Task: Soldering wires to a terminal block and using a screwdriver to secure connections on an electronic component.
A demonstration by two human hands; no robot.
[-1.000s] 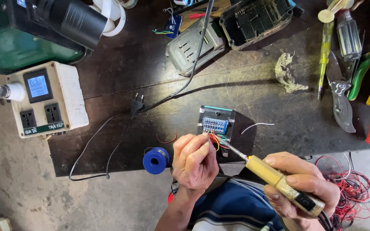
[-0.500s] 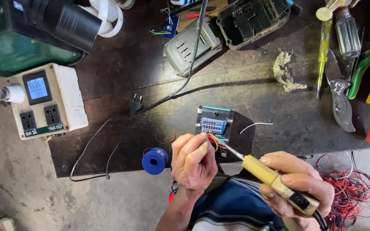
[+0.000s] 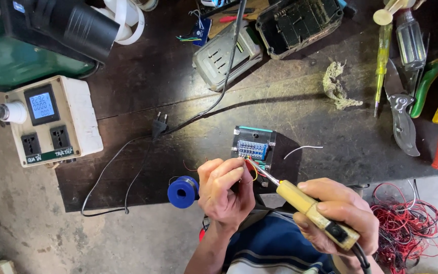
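A small black module with a blue circuit board (image 3: 253,148) rests on the dark workbench (image 3: 290,106) near its front edge. My right hand (image 3: 338,213) grips a soldering iron with a yellow handle (image 3: 307,205); its metal tip reaches the lower left corner of the board. My left hand (image 3: 224,190) pinches thin orange and red wires (image 3: 252,167) right at that corner, fingers closed around them. A blue solder spool (image 3: 182,192) lies just left of my left hand.
A cream socket box with a meter screen (image 3: 51,122) overhangs the bench's left end. A black plug and cord (image 3: 159,127), grey battery casings (image 3: 226,53), screwdrivers, pliers and snips (image 3: 406,116) lie at the back and right. Tangled red wire (image 3: 406,223) lies on the floor.
Both hands stay at the board's corner; the iron's tip and the held wires shift only slightly. The view has drifted a little.
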